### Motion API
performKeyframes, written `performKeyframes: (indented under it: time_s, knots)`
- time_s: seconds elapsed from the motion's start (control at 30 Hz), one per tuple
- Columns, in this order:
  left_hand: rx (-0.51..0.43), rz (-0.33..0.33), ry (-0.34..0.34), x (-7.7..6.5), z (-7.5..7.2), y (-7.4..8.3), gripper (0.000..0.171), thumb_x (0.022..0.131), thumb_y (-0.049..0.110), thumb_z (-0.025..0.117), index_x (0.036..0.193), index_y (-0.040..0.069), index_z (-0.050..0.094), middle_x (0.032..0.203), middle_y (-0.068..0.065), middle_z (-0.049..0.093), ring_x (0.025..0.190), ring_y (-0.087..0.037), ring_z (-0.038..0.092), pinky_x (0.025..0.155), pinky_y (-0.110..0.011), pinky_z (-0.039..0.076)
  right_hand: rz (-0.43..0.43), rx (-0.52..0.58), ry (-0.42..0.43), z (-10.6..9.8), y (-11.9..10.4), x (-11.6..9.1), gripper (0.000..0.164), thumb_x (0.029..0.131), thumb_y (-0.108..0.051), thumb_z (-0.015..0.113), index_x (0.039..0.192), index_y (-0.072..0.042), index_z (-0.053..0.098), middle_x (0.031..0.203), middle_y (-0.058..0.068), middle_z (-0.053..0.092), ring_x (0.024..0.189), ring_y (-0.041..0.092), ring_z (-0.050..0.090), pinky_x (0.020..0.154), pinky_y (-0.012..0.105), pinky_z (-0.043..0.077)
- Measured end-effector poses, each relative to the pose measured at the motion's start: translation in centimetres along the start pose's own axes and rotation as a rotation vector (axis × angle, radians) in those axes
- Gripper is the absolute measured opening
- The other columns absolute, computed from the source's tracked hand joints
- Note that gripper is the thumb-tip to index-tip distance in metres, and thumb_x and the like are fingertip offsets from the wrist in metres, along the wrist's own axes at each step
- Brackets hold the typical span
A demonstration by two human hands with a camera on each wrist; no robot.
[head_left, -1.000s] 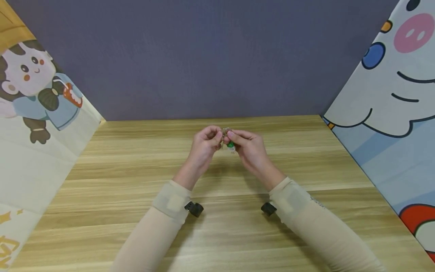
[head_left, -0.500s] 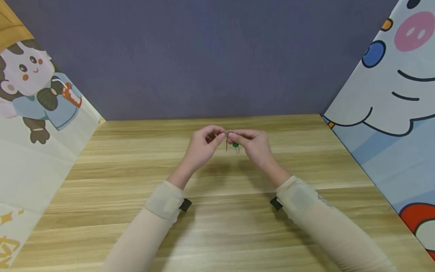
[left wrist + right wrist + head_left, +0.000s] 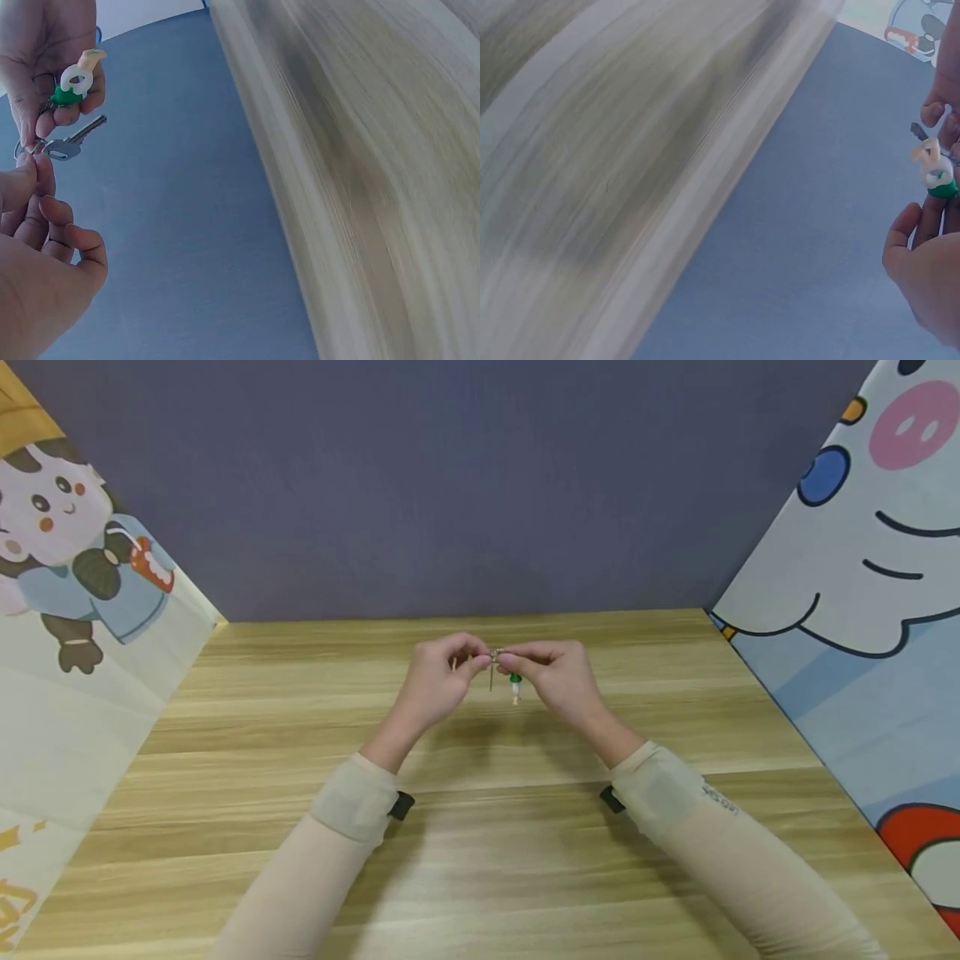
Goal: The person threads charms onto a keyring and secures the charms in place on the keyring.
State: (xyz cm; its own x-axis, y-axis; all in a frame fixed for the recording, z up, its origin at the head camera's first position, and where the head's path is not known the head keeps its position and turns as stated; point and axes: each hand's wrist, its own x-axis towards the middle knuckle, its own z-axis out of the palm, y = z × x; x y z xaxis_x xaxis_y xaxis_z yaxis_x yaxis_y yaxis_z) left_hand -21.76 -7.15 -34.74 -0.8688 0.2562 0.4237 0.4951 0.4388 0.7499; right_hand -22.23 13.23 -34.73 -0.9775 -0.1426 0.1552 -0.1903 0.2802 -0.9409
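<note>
My left hand (image 3: 441,681) and right hand (image 3: 558,685) meet fingertip to fingertip above the middle of the table. Between thumbs and forefingers they pinch a small metal key ring (image 3: 20,148), mostly hidden by the fingertips. From it sticks out a silver key (image 3: 66,148), which hangs down in the head view. A little charm (image 3: 515,687), green at the top with white and pale orange below, dangles under the right fingers. In the right wrist view the charm (image 3: 936,171) overlaps part of the key (image 3: 919,132).
The wood-grain table (image 3: 480,877) runs under both forearms. A dark blue-grey panel (image 3: 465,485) stands along its far edge. Cartoon-printed panels flank it on the left (image 3: 97,710) and right (image 3: 810,685).
My hands have drawn slightly apart, with the left hand and forearm shifting left. The key now hangs in plain sight, and the charm swings down more freely below the right fingers.
</note>
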Motion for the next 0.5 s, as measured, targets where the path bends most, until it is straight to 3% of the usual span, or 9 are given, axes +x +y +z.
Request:
performKeyframes:
  time_s: [0.23,0.5]
  knots:
    - [-0.157,-0.116,-0.014,0.14,-0.37,-0.13,0.008,0.104,0.018,0.071,0.100,0.013,0.076,0.087,-0.005,0.071,0.070,-0.021,0.052,0.061,-0.028,0.042,0.020,0.058,0.002,0.15,-0.34,0.04,0.023,0.096,-0.028,0.081,0.109,-0.009,0.084,0.097,0.006,0.084,0.096,0.017,0.079,0.093,0.034,0.063]
    - [-0.267,-0.158,-0.024,0.37,-0.28,-0.09,0.007,0.102,0.012,0.073,0.098,0.007,0.075,0.100,-0.022,0.075,0.081,-0.018,0.062,0.071,-0.029,0.049,0.017,0.102,0.000,0.07,-0.29,-0.06,0.023,0.096,-0.025,0.081,0.109,-0.005,0.083,0.097,0.008,0.084,0.096,0.019,0.079,0.094,0.031,0.062]
